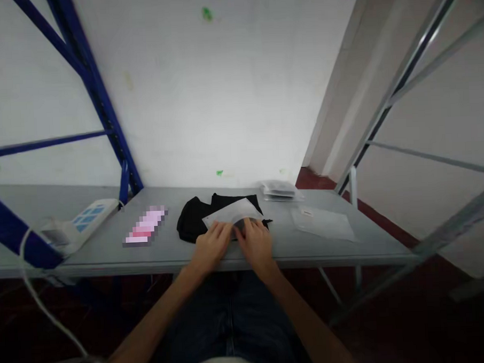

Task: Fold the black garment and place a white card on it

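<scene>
A frosted, translucent plastic bag (229, 211) lies at a slant over folded black cloth (193, 218) near the table's front edge. At the bag's near side, my left hand (213, 242) is closed on the left part of its edge. My right hand (256, 242) grips the same edge a little to the right, its fingers partly hidden at the opening. Between the hands the edge bows up, and something dark shows beneath the film. Whether that is the cloth inside the bag or under it, I cannot tell.
Another clear bag (324, 223) lies flat on the grey table (285, 249) at the right. Several packed bags (280, 189) are stacked by the wall. A blurred-out pink item (145, 227) and a white device (87, 223) with a cable are at the left, beside a blue post (102, 102).
</scene>
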A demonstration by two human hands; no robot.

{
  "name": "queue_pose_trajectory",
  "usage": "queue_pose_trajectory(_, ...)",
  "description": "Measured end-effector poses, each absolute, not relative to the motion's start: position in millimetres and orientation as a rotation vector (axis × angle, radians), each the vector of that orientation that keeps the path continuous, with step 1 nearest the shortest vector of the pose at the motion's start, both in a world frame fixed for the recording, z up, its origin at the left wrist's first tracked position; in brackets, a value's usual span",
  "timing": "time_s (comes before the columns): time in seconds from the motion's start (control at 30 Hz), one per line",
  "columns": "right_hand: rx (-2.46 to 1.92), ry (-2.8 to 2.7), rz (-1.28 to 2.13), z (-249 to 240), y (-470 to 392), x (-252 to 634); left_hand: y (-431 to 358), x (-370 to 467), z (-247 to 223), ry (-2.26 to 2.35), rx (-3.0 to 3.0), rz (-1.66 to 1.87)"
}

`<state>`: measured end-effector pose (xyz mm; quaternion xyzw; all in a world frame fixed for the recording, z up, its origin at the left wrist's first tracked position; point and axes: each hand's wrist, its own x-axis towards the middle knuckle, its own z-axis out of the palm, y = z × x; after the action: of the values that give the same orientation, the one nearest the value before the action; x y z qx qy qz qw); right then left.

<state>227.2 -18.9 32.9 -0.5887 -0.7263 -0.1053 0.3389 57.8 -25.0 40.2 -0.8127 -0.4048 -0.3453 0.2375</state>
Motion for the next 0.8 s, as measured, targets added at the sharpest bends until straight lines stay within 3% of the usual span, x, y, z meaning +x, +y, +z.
queue_pose_trajectory(0.2, -1.469, -1.895, -0.327, 39.2, -20.0, 224.5, -25.8, 55.6, 36.1, -1.155, -2.274, -0.853)
queue_pose_trajectory(0.5, -1.329, -1.958, -0.34, 60.0, -10.9, 203.2, -21.6, 49.3, 42.0, -1.202, -2.141, -1.009)
queue_pose_trajectory(0.8, -1.263, -1.675, -0.029, 65.2, 12.1, 229.5, -10.4, 25.4, 46.8, -1.355, -1.995, -1.016)
